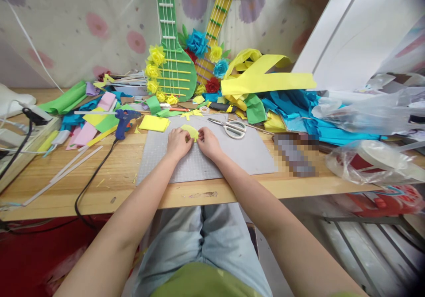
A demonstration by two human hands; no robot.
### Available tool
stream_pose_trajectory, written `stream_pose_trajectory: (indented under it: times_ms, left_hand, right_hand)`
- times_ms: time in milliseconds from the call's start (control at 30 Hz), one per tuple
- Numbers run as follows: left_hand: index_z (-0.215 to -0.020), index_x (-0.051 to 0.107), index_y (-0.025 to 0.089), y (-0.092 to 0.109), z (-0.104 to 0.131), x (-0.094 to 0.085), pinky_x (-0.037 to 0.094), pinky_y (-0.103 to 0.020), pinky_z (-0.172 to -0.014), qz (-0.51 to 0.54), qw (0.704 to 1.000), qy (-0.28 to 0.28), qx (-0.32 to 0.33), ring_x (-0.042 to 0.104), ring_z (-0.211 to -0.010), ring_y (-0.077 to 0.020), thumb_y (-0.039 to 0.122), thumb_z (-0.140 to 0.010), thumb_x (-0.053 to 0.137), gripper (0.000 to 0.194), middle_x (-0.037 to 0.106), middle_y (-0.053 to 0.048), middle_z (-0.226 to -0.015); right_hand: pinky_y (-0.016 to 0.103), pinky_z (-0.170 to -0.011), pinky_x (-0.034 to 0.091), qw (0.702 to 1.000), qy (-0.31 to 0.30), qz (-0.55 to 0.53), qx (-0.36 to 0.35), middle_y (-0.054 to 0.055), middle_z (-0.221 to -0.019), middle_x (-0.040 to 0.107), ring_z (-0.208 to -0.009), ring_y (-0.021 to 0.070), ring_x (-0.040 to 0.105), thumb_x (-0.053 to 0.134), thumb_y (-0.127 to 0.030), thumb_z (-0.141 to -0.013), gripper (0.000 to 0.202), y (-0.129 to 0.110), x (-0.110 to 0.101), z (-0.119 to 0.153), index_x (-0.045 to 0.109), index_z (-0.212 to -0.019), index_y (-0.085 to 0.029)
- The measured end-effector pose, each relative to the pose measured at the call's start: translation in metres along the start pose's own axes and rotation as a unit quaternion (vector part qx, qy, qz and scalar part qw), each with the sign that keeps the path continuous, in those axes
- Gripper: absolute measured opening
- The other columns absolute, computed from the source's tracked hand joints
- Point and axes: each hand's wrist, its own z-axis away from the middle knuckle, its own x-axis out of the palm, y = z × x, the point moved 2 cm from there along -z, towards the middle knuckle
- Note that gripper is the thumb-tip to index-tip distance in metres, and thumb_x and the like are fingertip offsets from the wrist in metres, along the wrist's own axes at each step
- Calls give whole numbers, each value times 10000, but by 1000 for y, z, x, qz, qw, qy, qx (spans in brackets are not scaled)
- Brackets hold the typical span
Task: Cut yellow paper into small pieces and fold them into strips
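Left hand point(178, 142) and right hand point(208, 143) side by side on grey cutting mat point(212, 155), fingertips of both pinched on small yellow paper piece point(191, 131), one grip at each side of it. Paper lying between the two hands, at their fingertips, low on the mat's far half. Bare mat room toward the near edge and out to the right; mat's front edge just short of the worktop point(126, 177) front edge. Scissors point(232, 128) just beyond right hand, on the mat's far right part. Yellow paper stack point(154, 123) just beyond left hand, at mat's far left corner. Blue glue gun point(123, 121) further left, cord trailing off front edge. Far side crowded: coloured paper scraps, green paper guitar point(172, 44) with yellow paper flowers point(153, 69). Plastic bags point(368, 162) at far right.
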Motion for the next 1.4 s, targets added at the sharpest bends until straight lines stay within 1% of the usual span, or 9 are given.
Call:
stream_pose_trajectory:
  times_ms: [233,433,533,767,933,1033,1100,1200,1400]
  left_hand:
    - [-686,586,203,0,0,1,386,-384,-825,-4,1000,3,6,479,-921,-254,332,-743,571,142,572,-76,-857]
    - [-817,606,225,1,1,1,366,-386,-840,12,1000,-1,-4,457,-966,-259,332,-746,579,131,547,-75,-930]
    - [-813,619,237,3,2,0,350,-396,-866,7,1000,-5,3,445,-990,-265,315,-762,555,114,545,-74,-950]
    - [-857,595,210,4,5,-2,344,-391,-862,-19,1000,0,-8,438,-1001,-268,262,-777,507,129,547,-91,-961]
    - [-830,574,208,3,4,0,333,-374,-873,-23,1000,3,-19,436,-1001,-256,329,-792,496,149,537,-83,-961]
    - [-869,546,201,4,4,0,329,-369,-878,-33,999,0,-32,434,-1000,-259,392,-744,560,228,526,-83,-963]
    - [-883,529,200,5,5,0,328,-368,-880,-38,999,-1,-33,433,-999,-261,395,-717,590,264,524,-81,-960]
    - [-877,517,202,4,5,-1,329,-366,-878,-35,999,1,-36,439,-991,-258,345,-710,593,233,524,-76,-957]
    - [-876,510,210,-2,7,-5,336,-368,-867,-18,998,-6,-67,446,-994,-251,194,-710,535,168,531,-75,-969]
  right_hand:
    - [336,-756,441,1000,15,22,-6,58,-907,563,-801,166,540,417,-103,-716,243,-2,2,1,460,-940,-188]
    - [347,-765,442,999,10,31,-11,76,-928,558,-822,180,537,407,-100,-715,253,-4,1,2,467,-948,-181]
    - [350,-765,442,999,8,31,-11,80,-941,557,-830,181,537,396,-100,-721,265,-4,1,2,467,-964,-179]
    - [334,-757,438,999,5,44,-9,89,-958,558,-843,184,536,382,-92,-735,271,-6,1,2,470,-980,-167]
    - [326,-759,437,999,5,45,-15,84,-958,558,-843,175,535,386,-109,-746,265,-5,2,2,471,-991,-164]
    - [322,-768,438,998,0,54,-11,92,-989,553,-845,172,539,395,-109,-741,273,-6,2,3,475,-998,-157]
    - [320,-774,438,998,-4,62,-7,97,-1003,550,-857,173,542,396,-102,-737,285,-7,1,3,477,-1005,-152]
    - [322,-778,437,997,-5,72,-8,98,-1005,548,-862,176,544,392,-104,-743,289,-8,1,4,478,-1015,-150]
    - [323,-763,438,997,2,71,-18,95,-990,550,-856,180,540,379,-99,-741,291,-5,3,3,476,-1010,-156]
